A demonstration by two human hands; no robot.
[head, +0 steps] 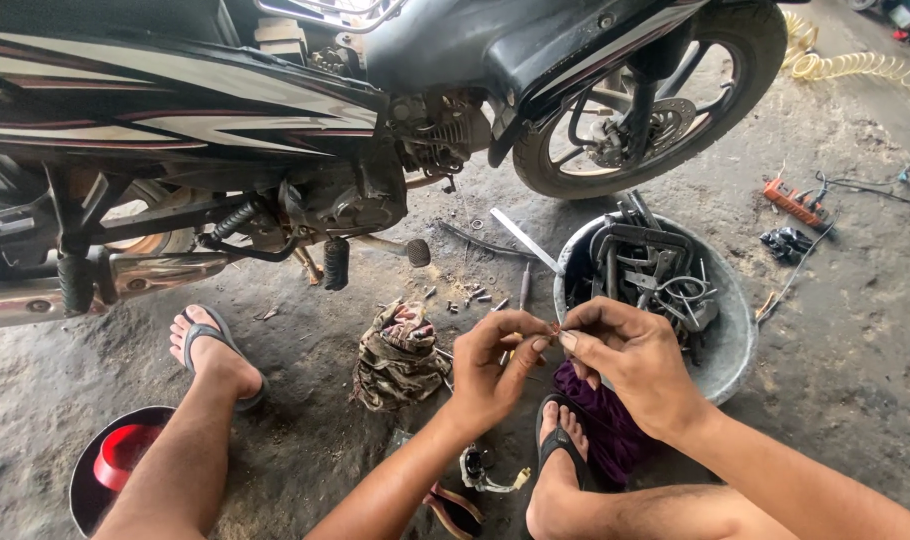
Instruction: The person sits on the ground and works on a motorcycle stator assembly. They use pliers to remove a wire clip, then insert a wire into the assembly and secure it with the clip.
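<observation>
Concrete workshop floor (855,330), oily and dusty; motorcycle (275,110) parked across top of view. Person sits on floor, both feet in sandals. Left hand (490,375) and right hand (630,365) meet at centre, fingertips pinched shut on one small reddish part (555,330). Part sits between both hands, held clear of floor; too small to tell its long axis. Both hands equally near, touching it from opp. sides. Metal basin w/ tools (665,290) lies just behind right hand. Crumpled rag (400,355) lies left of left hand. Pliers (455,505) lie near the wrists, below.
</observation>
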